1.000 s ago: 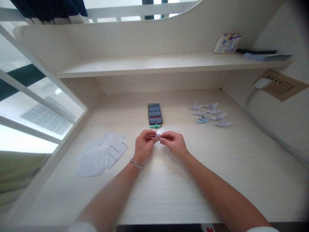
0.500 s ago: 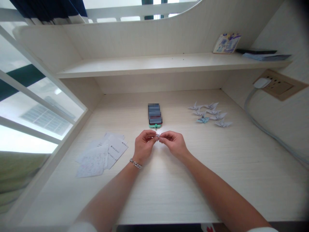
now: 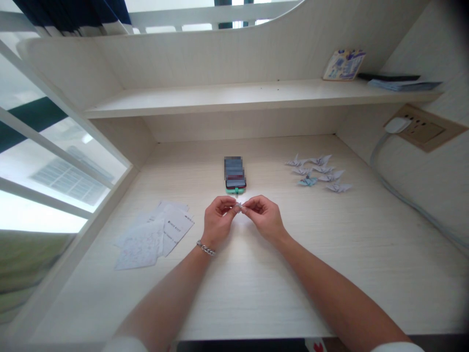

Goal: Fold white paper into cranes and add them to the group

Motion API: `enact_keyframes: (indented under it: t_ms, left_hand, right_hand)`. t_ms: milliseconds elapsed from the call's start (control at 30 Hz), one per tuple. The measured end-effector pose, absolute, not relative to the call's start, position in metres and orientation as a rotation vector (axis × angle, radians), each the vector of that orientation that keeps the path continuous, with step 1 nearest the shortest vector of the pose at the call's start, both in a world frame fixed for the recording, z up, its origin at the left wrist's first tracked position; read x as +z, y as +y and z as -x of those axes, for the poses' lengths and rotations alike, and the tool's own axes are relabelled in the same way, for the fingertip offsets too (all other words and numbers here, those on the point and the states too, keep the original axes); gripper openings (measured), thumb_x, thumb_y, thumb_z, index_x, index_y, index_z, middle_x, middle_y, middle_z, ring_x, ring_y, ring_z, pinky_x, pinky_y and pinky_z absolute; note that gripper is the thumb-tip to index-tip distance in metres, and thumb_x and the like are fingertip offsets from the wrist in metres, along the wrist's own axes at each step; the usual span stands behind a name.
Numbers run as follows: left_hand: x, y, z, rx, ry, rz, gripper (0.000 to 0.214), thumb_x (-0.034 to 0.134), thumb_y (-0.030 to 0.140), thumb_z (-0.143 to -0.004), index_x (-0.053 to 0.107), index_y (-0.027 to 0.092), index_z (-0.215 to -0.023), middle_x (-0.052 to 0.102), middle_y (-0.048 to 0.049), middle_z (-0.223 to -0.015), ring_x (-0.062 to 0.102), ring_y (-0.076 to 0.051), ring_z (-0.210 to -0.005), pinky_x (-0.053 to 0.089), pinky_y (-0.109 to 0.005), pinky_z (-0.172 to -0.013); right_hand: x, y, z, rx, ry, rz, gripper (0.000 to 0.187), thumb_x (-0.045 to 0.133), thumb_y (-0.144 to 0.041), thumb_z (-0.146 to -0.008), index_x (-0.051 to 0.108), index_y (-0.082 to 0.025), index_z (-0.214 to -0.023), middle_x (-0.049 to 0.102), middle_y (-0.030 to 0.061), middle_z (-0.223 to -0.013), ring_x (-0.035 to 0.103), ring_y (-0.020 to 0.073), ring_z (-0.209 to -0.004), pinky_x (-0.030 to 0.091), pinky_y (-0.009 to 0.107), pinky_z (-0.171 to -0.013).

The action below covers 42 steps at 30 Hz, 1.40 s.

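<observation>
A small folded piece of white paper [image 3: 239, 205] is pinched between my two hands, just in front of the phone. My left hand [image 3: 221, 218], with a silver chain bracelet at the wrist, is closed on its left side. From the right, the thumb and fingertips of my right hand [image 3: 264, 216] grip the same paper. Most of the paper is covered by fingers, so its exact shape cannot be made out. To the right lie several folded paper cranes [image 3: 324, 169], mostly white, and one blue paper crane [image 3: 308, 181].
A phone [image 3: 235, 173] with a green plug at its near end lies beyond my hands. Loose white paper sheets [image 3: 146, 239] overlap at the left. Above the desk runs a shelf [image 3: 220, 98]. A grey cable [image 3: 403, 208] hangs from the wall socket [image 3: 427, 128] on the right.
</observation>
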<state>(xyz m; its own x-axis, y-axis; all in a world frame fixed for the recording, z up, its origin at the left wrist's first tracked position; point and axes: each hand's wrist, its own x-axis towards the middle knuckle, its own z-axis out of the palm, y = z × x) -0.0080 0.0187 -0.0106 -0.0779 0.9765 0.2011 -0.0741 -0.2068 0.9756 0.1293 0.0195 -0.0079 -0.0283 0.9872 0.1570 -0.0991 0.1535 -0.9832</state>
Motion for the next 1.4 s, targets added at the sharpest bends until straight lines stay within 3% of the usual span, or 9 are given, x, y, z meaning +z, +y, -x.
enact_keyframes:
  t_ms: [133,300,433,867,1400]
  left_hand:
    - [-0.0112,0.0195,0.0076,1.480,1.092,-1.258,0.025,0.070,0.023,-0.065,0.058,0.015,-0.086,0.062,-0.0042,-0.079,0.061,-0.014,-0.076,0.050,-0.028,-0.071]
    - [-0.0120,0.0201,0.0088,1.502,1.117,-1.266,0.025,0.069,0.022,-0.066,0.059,0.016,-0.088,0.063,-0.0042,-0.080,0.061,-0.014,-0.077,0.050,-0.029,-0.072]
    - [-0.0114,0.0187,0.0101,1.469,1.117,-1.336,0.022,0.067,0.021,-0.067,0.060,0.016,-0.088,0.064,-0.0052,-0.083,0.062,-0.016,-0.079,0.050,-0.031,-0.074]
    - [-0.0097,0.0174,0.0106,1.421,1.153,-1.371,0.022,0.070,0.022,-0.064,0.063,0.017,-0.084,0.066,-0.0052,-0.083,0.062,-0.016,-0.079,0.050,-0.031,-0.075]
    - [-0.0044,0.0124,0.0098,1.506,1.232,-1.578,0.011,0.067,0.021,-0.067,0.068,0.020,-0.078,0.067,-0.0035,-0.081,0.062,-0.017,-0.079,0.048,-0.033,-0.078]
  right_hand:
    - [-0.0097,0.0215,-0.1304,1.227,-1.207,0.983,0.023,0.071,-0.033,-0.062,0.062,-0.018,-0.078,0.063,0.0035,-0.073,0.058,0.0160,-0.069,0.047,0.030,-0.066]
    - [-0.0105,0.0257,-0.1342,1.437,-1.184,0.993,0.021,0.063,-0.037,-0.070,0.064,-0.016,-0.072,0.061,0.0028,-0.065,0.054,0.0120,-0.056,0.044,0.027,-0.055]
    - [-0.0099,0.0264,-0.1354,1.592,-1.121,0.991,0.023,0.065,-0.038,-0.067,0.065,-0.015,-0.069,0.062,0.0034,-0.064,0.053,0.0109,-0.053,0.041,0.025,-0.052]
    - [-0.0128,0.0271,-0.1339,1.522,-1.119,1.051,0.020,0.066,-0.035,-0.064,0.064,-0.015,-0.069,0.059,0.0015,-0.058,0.052,0.0116,-0.053,0.042,0.025,-0.052]
    - [-0.0046,0.0226,-0.1331,1.815,-0.813,0.943,0.021,0.073,-0.027,-0.058,0.064,-0.014,-0.071,0.056,0.0007,-0.060,0.051,0.0101,-0.056,0.041,0.023,-0.053]
